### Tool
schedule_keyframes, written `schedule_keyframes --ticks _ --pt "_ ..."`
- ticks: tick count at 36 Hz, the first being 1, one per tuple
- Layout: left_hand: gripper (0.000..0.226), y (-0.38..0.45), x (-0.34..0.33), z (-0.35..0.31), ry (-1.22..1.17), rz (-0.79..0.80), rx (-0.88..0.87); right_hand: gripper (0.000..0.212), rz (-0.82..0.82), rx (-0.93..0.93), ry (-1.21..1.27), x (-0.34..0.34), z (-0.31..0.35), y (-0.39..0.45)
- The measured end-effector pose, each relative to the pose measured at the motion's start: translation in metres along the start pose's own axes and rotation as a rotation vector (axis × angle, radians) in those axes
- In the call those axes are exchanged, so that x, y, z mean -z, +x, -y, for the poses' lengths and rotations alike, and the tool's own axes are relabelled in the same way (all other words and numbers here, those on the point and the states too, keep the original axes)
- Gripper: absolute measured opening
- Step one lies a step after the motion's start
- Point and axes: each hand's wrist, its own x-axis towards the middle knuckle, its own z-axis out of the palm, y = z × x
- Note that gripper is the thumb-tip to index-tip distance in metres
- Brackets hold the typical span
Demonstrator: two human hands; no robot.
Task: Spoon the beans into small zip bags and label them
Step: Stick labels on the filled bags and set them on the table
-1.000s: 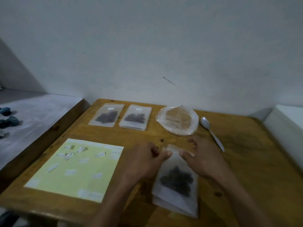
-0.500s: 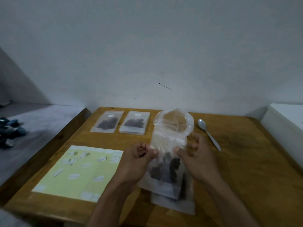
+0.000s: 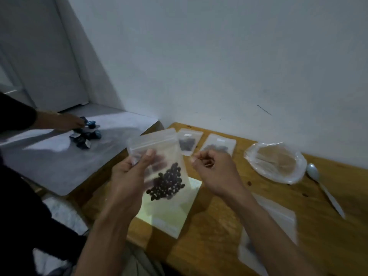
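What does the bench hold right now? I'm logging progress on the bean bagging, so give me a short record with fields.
held bag: zip bag of dark beans, lifted above the table, gripped by the left hand
right hand: right hand fingers curled, off the bag, holding nothing visible
finished bags: two filled bags lying flat near the wall, each with a small white label
label sheet: yellow-green sheet under the held bag
spoon: white spoon lying on the table, unused
source bag: large clear bag beside the spoon
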Motion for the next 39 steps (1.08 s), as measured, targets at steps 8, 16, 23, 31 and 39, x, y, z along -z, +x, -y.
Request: schedule_keyframes --ticks 8,16,23,31,39 --pt "0.027 0.017 0.045 -0.006 0.030 -0.267 -0.060 0.044 0.183 -0.154 -0.594 -0.050 -0.031 0.029" --pt "0.030 0.026 0.053 0.001 0.061 -0.234 -0.038 0.033 0.145 -0.192 -0.688 -0.076 -0.035 0.031" --pt "0.030 0.029 0.055 0.004 0.077 -0.199 0.002 0.030 0.170 -0.195 -0.652 -0.079 -0.034 0.029" --pt "0.028 0.028 0.048 0.003 0.070 -0.174 0.051 0.028 0.159 -0.066 -0.365 -0.047 -0.001 0.017" --pt "0.029 0.020 0.018 0.008 0.056 -0.035 0.114 0.023 0.078 0.161 -0.247 -0.052 0.041 0.012"
